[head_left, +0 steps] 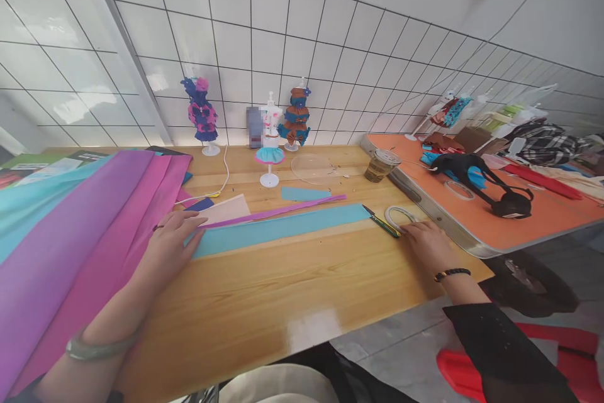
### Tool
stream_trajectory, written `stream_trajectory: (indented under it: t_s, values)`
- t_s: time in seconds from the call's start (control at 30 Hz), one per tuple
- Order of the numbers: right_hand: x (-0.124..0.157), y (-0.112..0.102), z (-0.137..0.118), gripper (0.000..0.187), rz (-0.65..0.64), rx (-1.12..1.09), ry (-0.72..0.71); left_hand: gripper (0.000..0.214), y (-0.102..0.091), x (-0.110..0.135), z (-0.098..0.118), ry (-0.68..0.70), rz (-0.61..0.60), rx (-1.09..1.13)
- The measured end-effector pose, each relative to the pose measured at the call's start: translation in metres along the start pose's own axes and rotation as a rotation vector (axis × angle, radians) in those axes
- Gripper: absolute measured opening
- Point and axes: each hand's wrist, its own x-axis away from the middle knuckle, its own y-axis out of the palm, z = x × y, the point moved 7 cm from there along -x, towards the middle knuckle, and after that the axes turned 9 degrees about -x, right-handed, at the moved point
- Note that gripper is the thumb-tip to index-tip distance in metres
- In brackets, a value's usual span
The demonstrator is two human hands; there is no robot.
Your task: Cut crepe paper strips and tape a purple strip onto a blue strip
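Note:
My left hand (170, 241) lies flat, fingers stretched, on the pink crepe paper (94, 246) and the left end of a long blue paper strip (278, 230). A thin purple strip (283, 209) runs just behind the blue one. My right hand (427, 242) rests on the wooden table (264, 296) at the strip's right end, its fingertips by a tape ring (400, 214) and a dark pen-like tool (381, 222). Whether its fingers touch the tool is unclear; the fingers curl down loosely.
Three small mannequins in paper dresses (202, 115) (270, 139) (296, 117) stand at the tiled wall. A plastic cup (380, 165) and a clear disc (315, 167) sit behind. An orange table (519, 208) on the right holds black headphones (486, 183) and clutter. Teal paper (33, 202) lies far left.

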Motion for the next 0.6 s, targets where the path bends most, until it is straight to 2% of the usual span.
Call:
stream_trajectory:
  t_s: [0.13, 0.23, 0.3, 0.37, 0.43, 0.53, 0.6]
  values:
    - [0.001, -0.021, 0.002, 0.018, 0.106, -0.297, 0.217, 0.026, -0.009, 0.001, 0.004, -0.009, 0.065, 0.083]
    - [0.003, -0.043, -0.006, 0.028, 0.184, -0.445, 0.299, 0.023, -0.017, 0.001, 0.006, -0.051, 0.111, 0.197]
    - [0.003, -0.060, -0.022, 0.034, 0.225, -0.585, 0.308, 0.022, -0.020, 0.001, 0.007, -0.112, 0.124, 0.290]
    - [0.003, -0.072, -0.045, 0.031, 0.308, -1.054, 0.317, 0.022, -0.020, 0.001, 0.009, -0.174, 0.110, 0.385]
    - [-0.002, -0.078, -0.081, 0.026, 0.273, -1.336, 0.270, 0.023, -0.018, 0.001, 0.014, -0.200, 0.076, 0.470]
    - [-0.010, -0.075, -0.142, 0.020, 0.229, -1.479, 0.207, 0.026, -0.013, 0.001, 0.024, -0.177, -0.012, 0.550]
    - [-0.015, -0.066, -0.184, 0.020, 0.179, -1.545, 0.166, 0.029, -0.010, 0.003, 0.028, -0.187, -0.059, 0.608]
